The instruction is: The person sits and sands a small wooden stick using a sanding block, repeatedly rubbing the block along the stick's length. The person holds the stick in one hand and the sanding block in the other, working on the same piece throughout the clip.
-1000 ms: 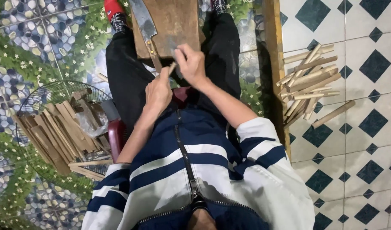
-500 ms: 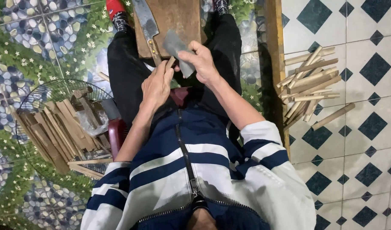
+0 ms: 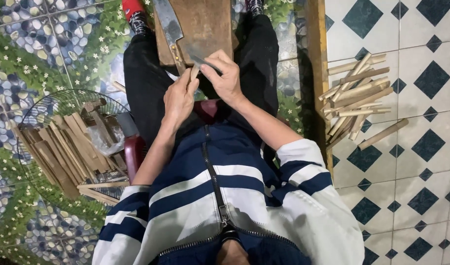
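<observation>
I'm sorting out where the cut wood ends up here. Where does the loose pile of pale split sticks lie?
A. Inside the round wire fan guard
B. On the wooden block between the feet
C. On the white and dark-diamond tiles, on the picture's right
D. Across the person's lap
C: the pale split sticks lie on the diamond tiled floor at the picture's right, while the wire fan guard holds darker flat slats.

A navy zip jacket with white stripes (image 3: 220, 196) sits above black trousers (image 3: 141, 73) and a red sock (image 3: 132, 7). A brown wooden block (image 3: 205, 24) carries a grey steel blade (image 3: 167, 22). Pale tan bamboo sticks (image 3: 355, 95) lie on white floor tiles with dark teal diamonds (image 3: 406, 162); a blue pebble-and-green-leaf patterned floor (image 3: 43, 44) fills the other side.
</observation>
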